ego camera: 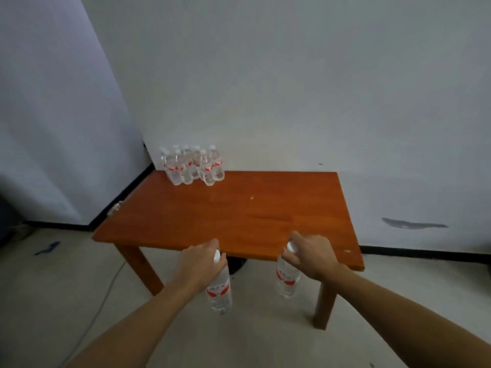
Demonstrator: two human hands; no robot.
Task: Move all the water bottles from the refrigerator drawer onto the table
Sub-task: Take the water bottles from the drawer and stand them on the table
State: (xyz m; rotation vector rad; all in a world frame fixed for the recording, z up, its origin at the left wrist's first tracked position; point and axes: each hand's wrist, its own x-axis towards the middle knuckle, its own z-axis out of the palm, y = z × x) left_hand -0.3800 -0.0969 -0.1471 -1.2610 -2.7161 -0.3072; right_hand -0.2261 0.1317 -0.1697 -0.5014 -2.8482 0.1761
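We carry two bottles toward the table (265,208). Left hand (202,264) pinches one bottle (220,290) by its cap; right hand (309,257) grips the other bottle (288,280) likewise. Both hang short of the near edge. A cluster of bottles (192,166) stands at the far left corner. Likely full, heavy, thin-walled, perhaps slick: the neck holds best.

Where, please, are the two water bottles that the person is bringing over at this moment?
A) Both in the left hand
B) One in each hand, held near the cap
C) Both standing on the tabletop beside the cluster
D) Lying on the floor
B: the left hand grips the left bottle near its cap and the right hand grips the right bottle likewise, both hanging before the table, far from the bottle cluster.
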